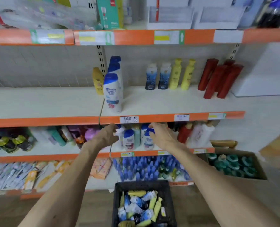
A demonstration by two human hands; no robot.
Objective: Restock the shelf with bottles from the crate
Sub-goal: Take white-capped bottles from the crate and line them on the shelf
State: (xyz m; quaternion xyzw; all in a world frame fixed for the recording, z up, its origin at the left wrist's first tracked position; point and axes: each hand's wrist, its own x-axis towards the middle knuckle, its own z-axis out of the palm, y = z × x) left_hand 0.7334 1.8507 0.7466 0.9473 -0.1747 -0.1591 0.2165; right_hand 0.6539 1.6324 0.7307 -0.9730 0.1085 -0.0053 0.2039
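- Your left hand (109,135) is reaching into the cream metal shelf with an orange front strip (70,156), fingers curled around a small blurred white bottle (118,133).
- Your right hand (160,135) is in there too, thumb and fingers pinching the top of a white plastic bottle with a blue cap (148,140), which stands on that tier.
- Between your 2 hands, another white blue-capped bottle (128,139) stands upright.
- 1 tier up, a tall white shampoo bottle (112,92) stands at the front edge.
- Down by your forearms sits the black plastic lattice crate (142,184), holding a jumble of yellow, white-and-blue and dark bottles (140,205) lying on their sides.
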